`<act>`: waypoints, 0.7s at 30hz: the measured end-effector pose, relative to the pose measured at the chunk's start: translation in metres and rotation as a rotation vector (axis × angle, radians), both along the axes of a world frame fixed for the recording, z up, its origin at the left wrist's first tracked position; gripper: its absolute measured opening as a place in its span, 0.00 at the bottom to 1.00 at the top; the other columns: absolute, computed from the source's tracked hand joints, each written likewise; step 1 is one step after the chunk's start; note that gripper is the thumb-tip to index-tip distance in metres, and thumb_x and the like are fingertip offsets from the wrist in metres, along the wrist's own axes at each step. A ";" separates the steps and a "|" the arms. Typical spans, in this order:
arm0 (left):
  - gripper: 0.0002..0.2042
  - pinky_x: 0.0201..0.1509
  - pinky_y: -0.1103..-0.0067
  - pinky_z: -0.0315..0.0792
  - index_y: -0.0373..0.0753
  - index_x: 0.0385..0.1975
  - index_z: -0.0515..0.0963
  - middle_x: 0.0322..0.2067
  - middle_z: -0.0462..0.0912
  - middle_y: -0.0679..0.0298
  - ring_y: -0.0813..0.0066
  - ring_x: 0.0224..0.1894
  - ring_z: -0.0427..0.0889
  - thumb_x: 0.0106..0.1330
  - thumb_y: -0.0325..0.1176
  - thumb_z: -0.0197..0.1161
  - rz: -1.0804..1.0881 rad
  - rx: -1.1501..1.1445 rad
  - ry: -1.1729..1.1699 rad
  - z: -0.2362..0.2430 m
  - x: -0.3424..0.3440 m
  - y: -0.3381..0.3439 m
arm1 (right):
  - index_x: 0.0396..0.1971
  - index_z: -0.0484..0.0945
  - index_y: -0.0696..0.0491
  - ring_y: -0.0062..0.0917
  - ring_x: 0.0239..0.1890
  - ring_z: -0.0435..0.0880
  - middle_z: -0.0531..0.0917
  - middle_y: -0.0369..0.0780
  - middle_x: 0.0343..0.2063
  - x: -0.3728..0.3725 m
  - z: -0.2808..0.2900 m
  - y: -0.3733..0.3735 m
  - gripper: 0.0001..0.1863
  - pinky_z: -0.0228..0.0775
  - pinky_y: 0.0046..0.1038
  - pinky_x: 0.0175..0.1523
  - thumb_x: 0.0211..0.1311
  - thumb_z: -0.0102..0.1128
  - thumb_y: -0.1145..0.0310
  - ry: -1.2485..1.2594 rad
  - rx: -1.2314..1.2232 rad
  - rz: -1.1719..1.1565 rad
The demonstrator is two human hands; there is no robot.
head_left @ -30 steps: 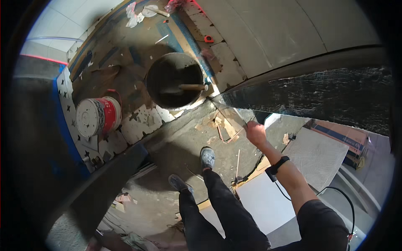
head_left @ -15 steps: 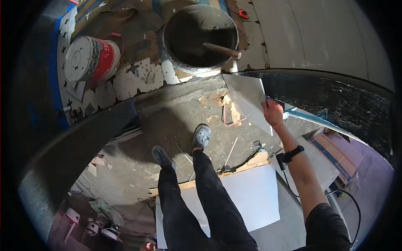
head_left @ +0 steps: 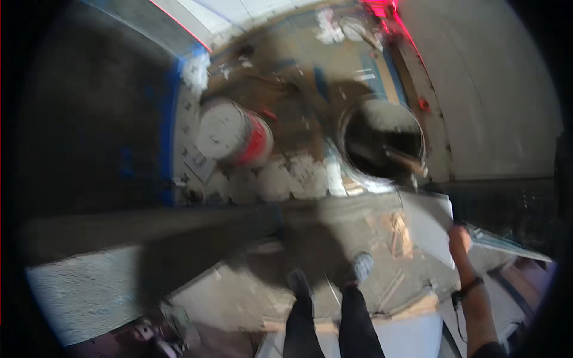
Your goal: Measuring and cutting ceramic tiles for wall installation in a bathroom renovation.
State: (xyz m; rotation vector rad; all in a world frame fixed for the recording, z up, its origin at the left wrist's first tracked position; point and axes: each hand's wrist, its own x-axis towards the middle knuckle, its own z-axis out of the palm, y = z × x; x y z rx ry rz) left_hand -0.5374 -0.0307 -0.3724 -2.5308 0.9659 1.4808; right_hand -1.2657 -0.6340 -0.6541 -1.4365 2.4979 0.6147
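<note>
Head view, blurred by motion, looking straight down at a floor (head_left: 334, 215) of rough grey mortar. Seen at right: one right hand (head_left: 458, 238) raised, fingers closed on the lower edge of one pale flat tile (head_left: 427, 224), held tilted just above the floor's right side; a dark band at the wrist. Left hand not in view. Just beyond the tile's far corner, near the floor's right edge: one large dark bucket (head_left: 382, 140), round, open, with one stick-like handle (head_left: 406, 161) slanting across its rim. To the left of it, well apart: one red-and-white bucket (head_left: 236, 131), lying tilted, near the blue-taped left edge (head_left: 170, 131) of the floor. Between the two buckets: pale patches of spread mortar and loose scraps, too blurred to count. At bottom centre: two dark trouser legs and two shoes (head_left: 361, 265) planted on the grey floor, with open ground to the left of them as far as a long dark shadow band (head_left: 149, 221) crossing from the left. To the right of the shoes, small wood-coloured scraps (head_left: 400, 230) beneath the tile. Along the far right: a pale wall surface (head_left: 489, 89) closing off that side, with one dark panel (head_left: 507, 209) below it beside the hand. At bottom, under the legs: one white sheet (head_left: 412, 334) lying flat.
</note>
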 end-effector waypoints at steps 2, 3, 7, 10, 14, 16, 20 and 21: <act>0.14 0.56 0.60 0.74 0.43 0.50 0.81 0.56 0.79 0.44 0.49 0.56 0.79 0.68 0.39 0.63 -0.361 0.171 -0.128 -0.005 -0.012 -0.015 | 0.32 0.79 0.54 0.46 0.33 0.87 0.84 0.48 0.26 0.000 -0.009 0.011 0.05 0.79 0.45 0.39 0.62 0.54 0.71 -0.066 -0.162 0.389; 0.16 0.58 0.59 0.72 0.44 0.51 0.81 0.55 0.79 0.43 0.48 0.57 0.79 0.67 0.43 0.63 -0.189 0.564 0.025 -0.002 -0.015 -0.033 | 0.30 0.78 0.55 0.46 0.32 0.86 0.84 0.49 0.26 -0.001 -0.006 0.015 0.06 0.79 0.45 0.39 0.62 0.53 0.71 -0.060 -0.206 0.349; 0.20 0.59 0.57 0.72 0.41 0.50 0.82 0.52 0.81 0.42 0.44 0.56 0.79 0.67 0.49 0.61 -0.008 0.552 -0.145 0.030 -0.035 -0.121 | 0.34 0.79 0.56 0.45 0.36 0.86 0.85 0.50 0.31 -0.008 -0.007 0.013 0.08 0.79 0.42 0.42 0.64 0.51 0.71 0.032 -0.207 0.181; 0.28 0.59 0.56 0.72 0.36 0.57 0.77 0.53 0.80 0.40 0.40 0.57 0.77 0.68 0.54 0.59 -0.041 0.524 -0.180 0.032 -0.020 -0.112 | 0.38 0.79 0.55 0.43 0.43 0.85 0.84 0.49 0.37 0.028 0.008 -0.001 0.10 0.77 0.43 0.48 0.62 0.55 0.67 -0.052 -0.060 0.037; 0.28 0.59 0.57 0.72 0.34 0.58 0.76 0.55 0.79 0.40 0.41 0.58 0.76 0.70 0.53 0.58 -0.020 0.353 -0.035 0.029 -0.017 -0.175 | 0.38 0.79 0.59 0.45 0.45 0.84 0.83 0.51 0.38 0.005 0.022 0.021 0.14 0.76 0.45 0.49 0.59 0.59 0.64 -0.041 -0.102 0.067; 0.27 0.59 0.57 0.72 0.33 0.57 0.76 0.54 0.79 0.40 0.41 0.58 0.77 0.70 0.52 0.58 0.023 0.282 -0.023 0.028 -0.015 -0.194 | 0.38 0.80 0.59 0.45 0.45 0.84 0.83 0.52 0.38 0.015 0.034 0.022 0.16 0.77 0.44 0.49 0.58 0.61 0.62 -0.097 -0.018 0.119; 0.23 0.57 0.60 0.74 0.32 0.53 0.79 0.48 0.83 0.43 0.45 0.53 0.81 0.69 0.46 0.59 -0.003 0.117 0.036 0.015 -0.017 -0.296 | 0.37 0.84 0.57 0.45 0.45 0.86 0.85 0.52 0.41 0.081 0.098 0.018 0.17 0.79 0.44 0.50 0.55 0.64 0.58 -0.293 0.242 0.025; 0.23 0.54 0.61 0.76 0.32 0.53 0.79 0.46 0.85 0.45 0.46 0.49 0.84 0.68 0.45 0.60 -0.101 0.100 0.022 -0.006 -0.014 -0.320 | 0.34 0.86 0.58 0.45 0.44 0.87 0.87 0.52 0.39 0.092 0.111 0.010 0.18 0.80 0.44 0.50 0.52 0.66 0.57 -0.344 0.286 0.059</act>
